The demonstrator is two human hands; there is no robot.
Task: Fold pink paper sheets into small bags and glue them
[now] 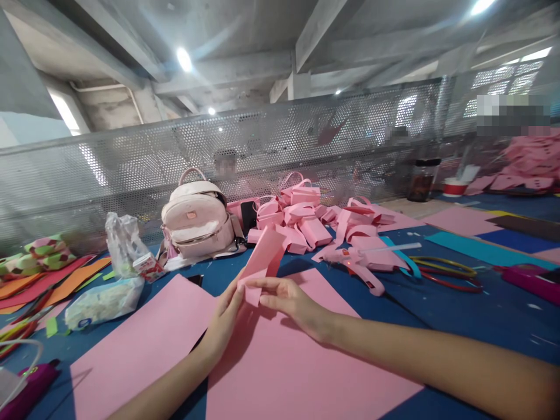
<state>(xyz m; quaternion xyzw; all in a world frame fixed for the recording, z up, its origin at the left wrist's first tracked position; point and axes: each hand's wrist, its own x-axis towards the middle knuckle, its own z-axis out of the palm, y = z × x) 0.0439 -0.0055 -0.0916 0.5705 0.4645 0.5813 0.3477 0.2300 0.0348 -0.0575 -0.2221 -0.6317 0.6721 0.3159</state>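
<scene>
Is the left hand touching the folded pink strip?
Touching. The head view shows the left hand with its fingertips pinching the lower edge of the pink strip, while the right hand grips it from the other side.

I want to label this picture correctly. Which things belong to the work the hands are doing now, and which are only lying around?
In the work:
- folded pink strip, held by left hand and right hand
- pink sheets under the hands
- pile of finished pink pieces
- pink glue gun, probably

Lying about:
- pink backpack
- plastic bags
- orange sheets
- dark jar
</scene>
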